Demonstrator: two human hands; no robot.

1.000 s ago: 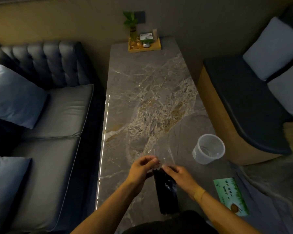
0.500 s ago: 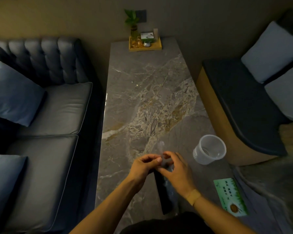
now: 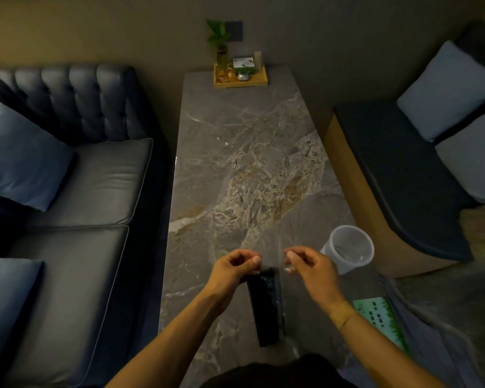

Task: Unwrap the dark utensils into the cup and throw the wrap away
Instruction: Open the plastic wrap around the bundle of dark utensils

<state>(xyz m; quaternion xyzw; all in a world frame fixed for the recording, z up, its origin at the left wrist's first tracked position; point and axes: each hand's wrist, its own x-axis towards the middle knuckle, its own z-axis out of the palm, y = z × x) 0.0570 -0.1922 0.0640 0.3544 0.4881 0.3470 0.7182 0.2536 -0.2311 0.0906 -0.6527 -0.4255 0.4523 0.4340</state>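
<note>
Hands grip wrapped utensils (cup beside, card nearer).

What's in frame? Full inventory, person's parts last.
table: 1, grey marble, centre
utensil pack: 1, black in clear wrap, near table end, top held by both hands
cup: 1, clear, empty, right of the hands
card: 1, green, near right corner
tray: 1, wooden, far end, holds a plant and small items
sofa: 1, dark, left
pillows: 4, blue-grey, two each side
bench: 1, dark seat, right
left hand: pinching the wrap top
right hand: pinching the wrap top, tan wristband
</note>
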